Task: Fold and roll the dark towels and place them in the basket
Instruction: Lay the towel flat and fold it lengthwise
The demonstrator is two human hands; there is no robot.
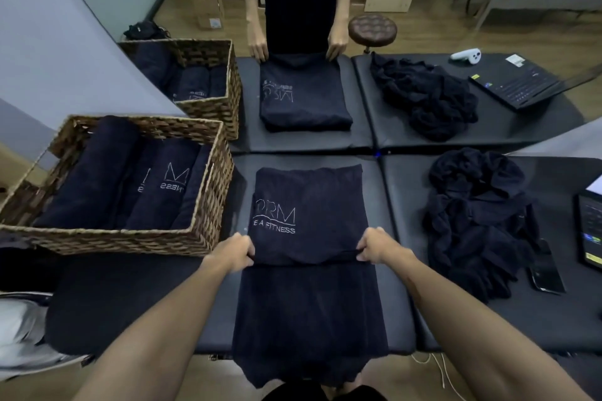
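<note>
Both grips, left hand [233,252] and right hand [378,246], pinch towel [309,205] fold on black padded table [407,205]; mirror [325,42] behind.

A large mirror [97,10] fills the upper half of the frame, standing at the far edge of the black padded counter [553,312]. At the right edge a tablet [590,231] lies with its screen lit, and a dark phone [547,273] lies just beside it on the counter. Reflected at upper right are a round brown stool [372,30], a white controller [466,55] and a cardboard box [209,6].
</note>
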